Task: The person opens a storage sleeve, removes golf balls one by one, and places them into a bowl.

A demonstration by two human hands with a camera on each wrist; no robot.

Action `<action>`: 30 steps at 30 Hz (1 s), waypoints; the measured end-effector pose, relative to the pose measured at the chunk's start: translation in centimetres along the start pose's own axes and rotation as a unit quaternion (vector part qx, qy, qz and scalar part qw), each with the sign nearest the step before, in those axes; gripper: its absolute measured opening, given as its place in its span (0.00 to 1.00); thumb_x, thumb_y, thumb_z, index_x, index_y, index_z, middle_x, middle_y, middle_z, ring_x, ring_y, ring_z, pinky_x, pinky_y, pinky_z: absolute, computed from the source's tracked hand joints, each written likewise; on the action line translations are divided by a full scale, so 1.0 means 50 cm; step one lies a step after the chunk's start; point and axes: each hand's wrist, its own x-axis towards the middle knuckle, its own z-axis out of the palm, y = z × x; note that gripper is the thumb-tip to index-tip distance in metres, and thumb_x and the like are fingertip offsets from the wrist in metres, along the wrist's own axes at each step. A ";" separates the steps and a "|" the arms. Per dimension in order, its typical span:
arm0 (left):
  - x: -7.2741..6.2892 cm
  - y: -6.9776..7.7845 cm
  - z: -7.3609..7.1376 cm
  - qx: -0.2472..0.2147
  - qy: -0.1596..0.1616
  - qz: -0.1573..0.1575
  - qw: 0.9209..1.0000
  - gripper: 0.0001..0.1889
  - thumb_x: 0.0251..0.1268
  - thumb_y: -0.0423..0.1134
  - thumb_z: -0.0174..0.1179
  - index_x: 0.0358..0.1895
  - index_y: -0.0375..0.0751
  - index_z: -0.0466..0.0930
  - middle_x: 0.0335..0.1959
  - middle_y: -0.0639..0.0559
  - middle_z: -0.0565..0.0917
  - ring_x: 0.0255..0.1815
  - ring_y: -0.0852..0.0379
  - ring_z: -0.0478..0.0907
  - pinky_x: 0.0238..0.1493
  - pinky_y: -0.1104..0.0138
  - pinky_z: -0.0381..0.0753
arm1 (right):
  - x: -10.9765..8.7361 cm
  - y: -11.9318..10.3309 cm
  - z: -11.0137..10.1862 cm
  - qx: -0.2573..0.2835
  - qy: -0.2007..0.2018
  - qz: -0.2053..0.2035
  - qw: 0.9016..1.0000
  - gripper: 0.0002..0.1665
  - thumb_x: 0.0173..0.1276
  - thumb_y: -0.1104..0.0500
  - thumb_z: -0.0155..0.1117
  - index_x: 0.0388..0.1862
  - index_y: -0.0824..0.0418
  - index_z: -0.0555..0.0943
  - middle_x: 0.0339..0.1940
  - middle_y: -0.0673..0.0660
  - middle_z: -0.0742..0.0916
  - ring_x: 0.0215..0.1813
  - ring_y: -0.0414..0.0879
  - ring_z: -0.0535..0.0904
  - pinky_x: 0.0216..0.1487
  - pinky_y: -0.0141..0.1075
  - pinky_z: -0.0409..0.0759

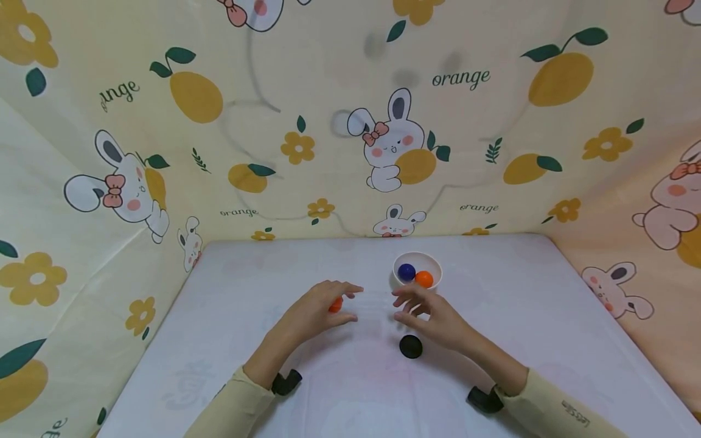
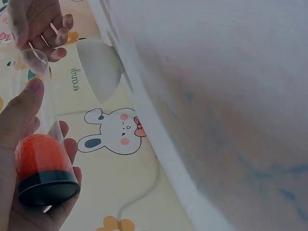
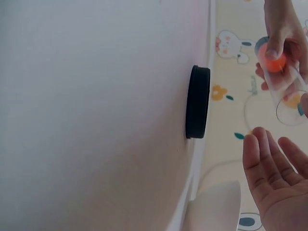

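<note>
My left hand (image 1: 314, 311) grips a clear plastic tube (image 2: 50, 118) around its lower part. An orange ball (image 2: 41, 151) sits inside at the bottom, above a black cap (image 2: 48, 191) that closes that end. The tube's other end is uncovered and points toward my right hand (image 1: 435, 315). That hand holds nothing; its fingers are spread and loosely bent near the tube's mouth, palm turned toward it. Below the right hand, a round black lid (image 1: 411, 347) rests on the table, seen edge-on in the right wrist view.
A white bowl (image 1: 398, 286) stands behind the right hand, with a dark blue ball (image 1: 406, 272) and an orange ball (image 1: 424, 279) in it. A white cloth covers the table (image 1: 350, 389). Patterned fabric (image 1: 328, 79) hangs behind and at both sides.
</note>
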 end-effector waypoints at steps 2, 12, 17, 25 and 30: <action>0.000 0.000 0.000 -0.001 -0.004 -0.003 1.000 0.30 0.69 0.49 0.76 0.72 0.55 0.80 0.55 0.52 0.89 0.53 0.55 0.81 0.59 0.57 0.86 | 0.000 0.001 0.003 0.005 -0.004 -0.009 1.000 0.26 0.73 0.55 0.77 0.67 0.52 0.81 0.52 0.62 0.89 0.47 0.44 0.86 0.55 0.34 0.86; 0.000 0.002 -0.001 0.004 -0.002 0.003 1.000 0.30 0.68 0.49 0.76 0.72 0.54 0.80 0.55 0.54 0.89 0.54 0.54 0.82 0.60 0.56 0.85 | 0.002 0.001 0.014 0.030 -0.021 -0.022 0.999 0.28 0.73 0.56 0.77 0.69 0.56 0.79 0.54 0.64 0.88 0.49 0.45 0.88 0.56 0.34 0.86; 0.001 0.004 -0.001 0.007 -0.004 0.009 1.000 0.30 0.68 0.49 0.76 0.71 0.52 0.80 0.55 0.54 0.88 0.54 0.54 0.82 0.60 0.56 0.85 | 0.005 -0.005 0.018 0.037 -0.030 -0.004 0.999 0.29 0.73 0.55 0.77 0.69 0.57 0.79 0.56 0.64 0.88 0.51 0.45 0.87 0.58 0.33 0.85; -0.001 0.006 -0.003 0.011 0.003 0.019 1.000 0.30 0.68 0.48 0.77 0.71 0.52 0.80 0.55 0.54 0.88 0.54 0.53 0.83 0.60 0.56 0.86 | 0.008 -0.013 0.021 0.023 -0.019 0.011 0.999 0.29 0.73 0.53 0.77 0.69 0.57 0.79 0.54 0.55 0.89 0.51 0.45 0.87 0.56 0.34 0.86; -0.001 0.005 -0.005 0.017 0.005 0.026 1.000 0.30 0.68 0.48 0.76 0.71 0.51 0.80 0.56 0.50 0.89 0.54 0.52 0.83 0.61 0.54 0.85 | 0.009 -0.018 0.022 0.019 -0.012 0.015 1.000 0.29 0.73 0.53 0.76 0.69 0.56 0.80 0.53 0.52 0.89 0.50 0.45 0.86 0.55 0.34 0.86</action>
